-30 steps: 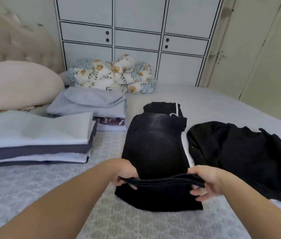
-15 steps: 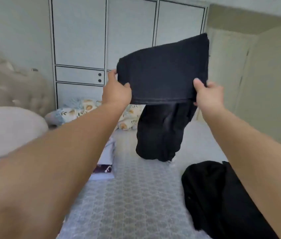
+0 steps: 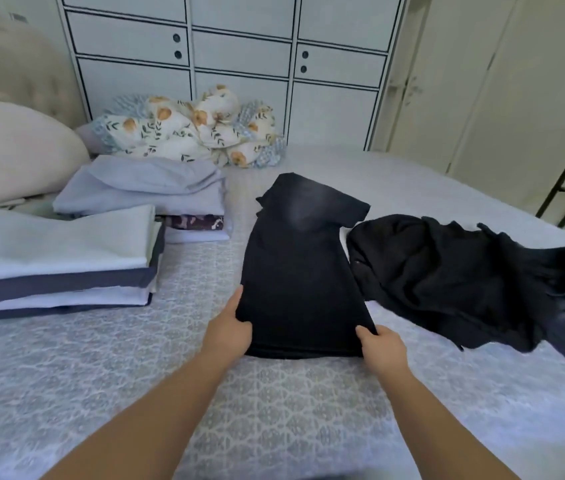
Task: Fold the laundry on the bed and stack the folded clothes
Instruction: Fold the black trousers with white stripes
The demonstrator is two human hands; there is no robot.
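— Where are your hands just now?

— Nearest me, at the close edge of the folded black trousers (image 3: 303, 271). My left hand (image 3: 231, 329) grips the near left corner, fingers curled round the hem; my right hand (image 3: 379, 344) pinches the near right corner the same way. Both are closed on the cloth, neither one free.

— And how do the trousers lie?

— Flat on the bed (image 3: 274, 410), straight ahead of me, long axis running away from my body toward the wardrobe (image 3: 239, 64). The near end sits between my hands; the far end tapers off, a bit rumpled.

— Which hand is closer to the piles?

— The left. The near folded stack (image 3: 56, 258) is off to that side, well apart from the trousers, with the lilac stack (image 3: 146, 192) beyond it. So, I reckon, another fold would go away from me along that axis, then a carry leftward. The unfolded black garment (image 3: 447, 271) lies just beside, on my right.
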